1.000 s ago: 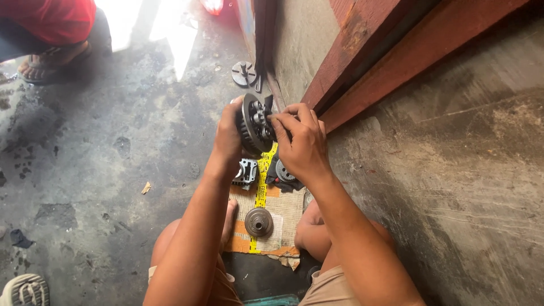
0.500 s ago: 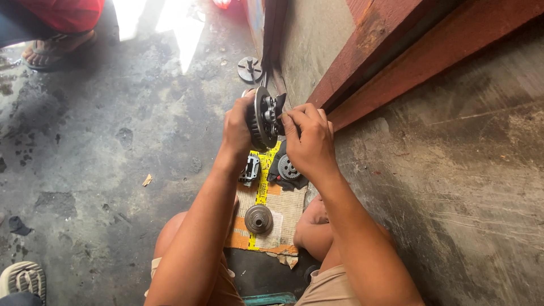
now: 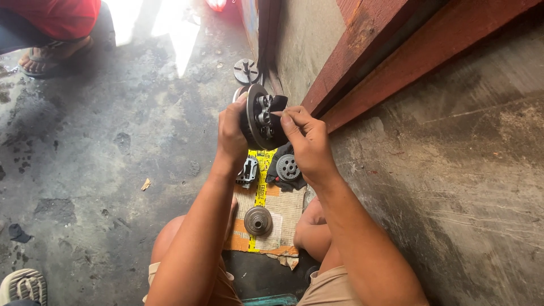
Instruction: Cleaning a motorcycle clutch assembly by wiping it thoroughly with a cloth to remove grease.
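Concrete floor (image 3: pixel 102 170) stretches grey and stained under everything, with a red-painted wooden beam (image 3: pixel 385 62) slanting along the wall. A flattened piece of cardboard (image 3: pixel 283 209) lies between the squatting person's knees. Above it, held up in the air, is a dark round clutch assembly (image 3: pixel 262 116): the left hand (image 3: pixel 231 133) wraps round its rim, while the right hand (image 3: pixel 306 141) pinches at its inner parts with thumb and forefinger. On the cardboard sit a toothed gear (image 3: pixel 288 168), a small metal bracket (image 3: pixel 247 171) and a round pulley (image 3: pixel 258 220).
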